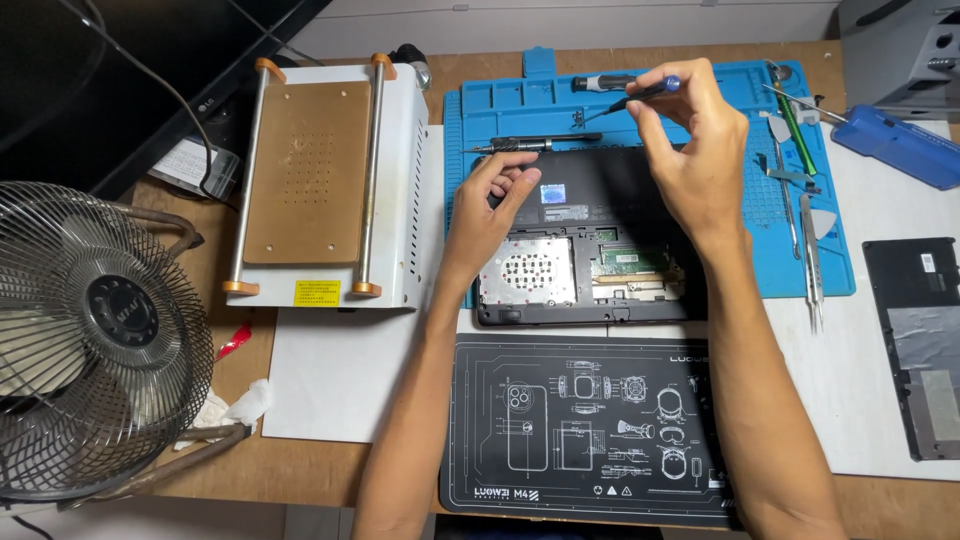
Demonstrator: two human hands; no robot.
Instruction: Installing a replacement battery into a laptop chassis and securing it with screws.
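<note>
Opened laptop [590, 250] lies centre, underside up. Right hand [690, 150], at one o'clock, pinches a blue-tipped screwdriver [640, 95]; left hand [490, 205] curls, steadying the laptop's edge. Likely mid-unscrewing; next needs tip seated squarely.

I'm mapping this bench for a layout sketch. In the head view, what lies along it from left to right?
Metal fan → white heating plate machine → left hand on the opened laptop → right hand holding a screwdriver → tweezers → black cover panel.
</note>
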